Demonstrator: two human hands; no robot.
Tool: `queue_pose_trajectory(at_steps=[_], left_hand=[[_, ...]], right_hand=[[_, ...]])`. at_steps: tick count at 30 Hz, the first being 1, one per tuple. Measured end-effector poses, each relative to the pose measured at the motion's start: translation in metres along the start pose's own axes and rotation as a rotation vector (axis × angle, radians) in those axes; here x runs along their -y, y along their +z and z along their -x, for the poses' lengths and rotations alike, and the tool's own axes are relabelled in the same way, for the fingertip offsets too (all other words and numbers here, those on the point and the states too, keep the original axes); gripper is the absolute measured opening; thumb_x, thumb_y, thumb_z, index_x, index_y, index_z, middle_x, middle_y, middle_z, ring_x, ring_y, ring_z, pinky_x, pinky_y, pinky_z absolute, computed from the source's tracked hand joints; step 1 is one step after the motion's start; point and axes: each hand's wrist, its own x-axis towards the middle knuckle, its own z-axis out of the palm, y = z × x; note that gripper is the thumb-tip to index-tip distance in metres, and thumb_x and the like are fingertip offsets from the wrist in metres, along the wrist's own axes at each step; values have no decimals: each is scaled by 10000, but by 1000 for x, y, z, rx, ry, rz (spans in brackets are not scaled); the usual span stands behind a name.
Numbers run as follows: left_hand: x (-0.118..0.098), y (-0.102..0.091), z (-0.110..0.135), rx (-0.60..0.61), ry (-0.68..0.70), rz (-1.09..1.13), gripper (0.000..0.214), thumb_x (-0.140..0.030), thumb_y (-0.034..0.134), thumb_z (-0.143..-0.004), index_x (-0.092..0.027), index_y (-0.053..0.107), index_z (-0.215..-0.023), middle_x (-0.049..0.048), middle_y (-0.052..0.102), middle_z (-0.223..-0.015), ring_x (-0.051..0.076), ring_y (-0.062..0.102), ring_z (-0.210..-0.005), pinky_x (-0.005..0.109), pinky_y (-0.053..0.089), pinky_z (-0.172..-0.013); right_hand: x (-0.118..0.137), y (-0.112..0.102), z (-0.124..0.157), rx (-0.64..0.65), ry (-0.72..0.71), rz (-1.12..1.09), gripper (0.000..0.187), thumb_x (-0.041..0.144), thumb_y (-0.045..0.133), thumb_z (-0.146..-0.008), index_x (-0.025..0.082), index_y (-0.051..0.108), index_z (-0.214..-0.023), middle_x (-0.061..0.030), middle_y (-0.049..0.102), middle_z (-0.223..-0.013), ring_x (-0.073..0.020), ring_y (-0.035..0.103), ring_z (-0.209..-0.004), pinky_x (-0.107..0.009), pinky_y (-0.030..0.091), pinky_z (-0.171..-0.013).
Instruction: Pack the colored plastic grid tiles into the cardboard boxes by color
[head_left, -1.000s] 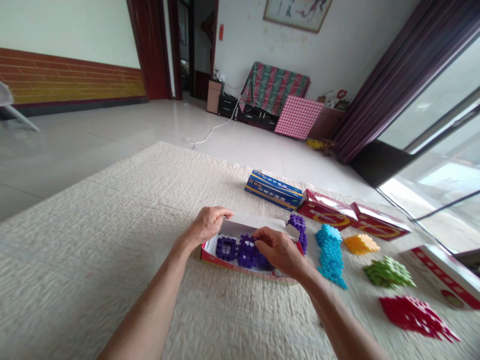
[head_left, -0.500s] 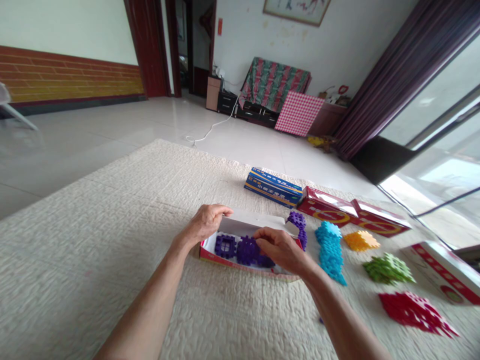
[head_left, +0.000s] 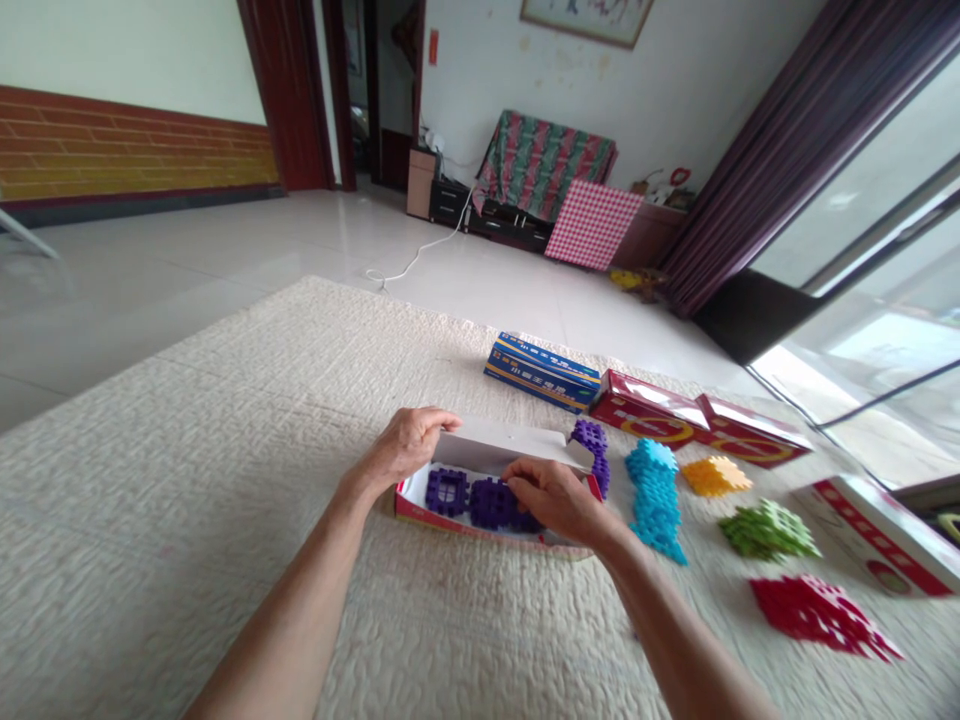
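A long, open cardboard box (head_left: 418, 514) with red edges and a white inside sits on the quilted mat before me. Square purple interlocking blocks lie in it: a window-framed one (head_left: 448, 492) at the left, and a second purple block (head_left: 489, 503) beside it. My left hand (head_left: 412, 442) is closed at the left end of the raised white lid (head_left: 510, 436), fingers pinching its edge. Inside the box, my right hand (head_left: 551, 497) has its fingers pinched on the second purple block; the fingertips partly cover it. More purple blocks (head_left: 590, 436) stand behind the box's right end.
To the right lie piles of blue blocks (head_left: 654, 500), orange blocks (head_left: 716, 475), green blocks (head_left: 769, 530) and red blocks (head_left: 817, 612). Behind stand blue boxes (head_left: 541, 375) and red boxes (head_left: 652, 408). A white-and-red box (head_left: 877, 535) lies far right.
The purple block under my right hand now looks flatter and lies closer beside the window-framed one. My left hand stays at the lid. The whole view has shifted slightly.
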Motion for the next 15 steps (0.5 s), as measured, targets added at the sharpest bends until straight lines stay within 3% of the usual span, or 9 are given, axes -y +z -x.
queue_pose_trajectory(at_steps=[9, 15], left_hand=[[-1, 0, 0, -3, -6, 16, 374, -46, 404, -785, -165, 720, -944, 37, 763, -925, 145, 707, -874, 275, 552, -818], [-1, 0, 0, -1, -1, 13, 374, -62, 394, -790, -161, 720, -945, 38, 764, -922, 140, 706, -867, 269, 547, -827]], right_hand=[[0, 4, -1, -2, 11, 25, 229, 167, 464, -832, 163, 690, -796, -5, 646, -612, -114, 548, -533, -217, 387, -508], [6, 1, 5, -99, -16, 116, 228, 169, 470, -824, 164, 694, -782, -19, 661, -629, -128, 577, -544, -234, 397, -531]])
